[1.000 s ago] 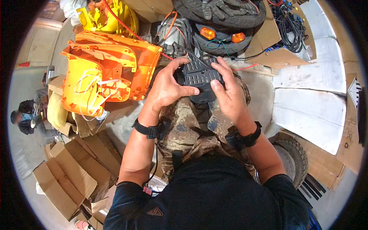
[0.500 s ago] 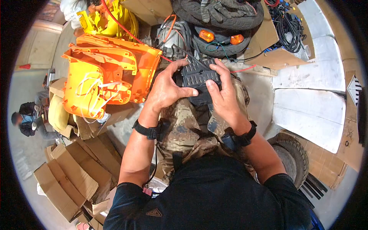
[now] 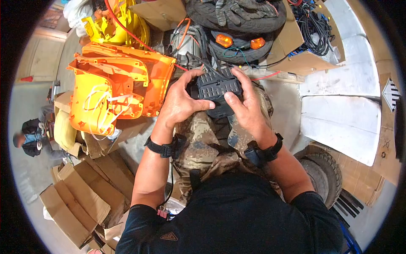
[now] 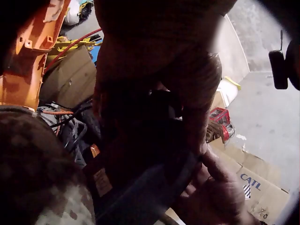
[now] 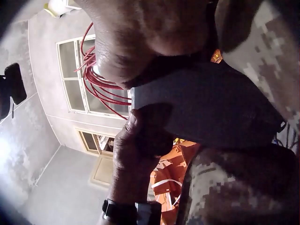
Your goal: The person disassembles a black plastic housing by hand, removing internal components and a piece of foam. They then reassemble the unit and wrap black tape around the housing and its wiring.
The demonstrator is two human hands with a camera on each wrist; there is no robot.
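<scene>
A black part [image 3: 218, 89] with rows of slots is held above the lap between both hands. The left hand [image 3: 182, 99] grips its left side, thumb across the near left corner. On the right side the right hand [image 3: 249, 106] grips it, thumb tip on the slotted face and fingers along the far right edge. Seen from the right wrist, the part's smooth dark side [image 5: 201, 103] lies between the two hands. The left wrist view is dark around the left hand [image 4: 154, 47]; a small label [image 4: 101, 182] shows on the dark part.
Orange plastic panels [image 3: 93, 91] stand at the left, with yellow panels [image 3: 131, 25] behind. Tires [image 3: 241, 15], gloves and orange lamps lie ahead. A box of cables [image 3: 315, 38] is at the far right, flattened cardboard [image 3: 80, 199] at lower left. Another person sits far left.
The head view has shifted slightly, so the surroundings appear displaced. The right thumb has moved a little left across the slotted face since the earliest frame; both hands keep their hold.
</scene>
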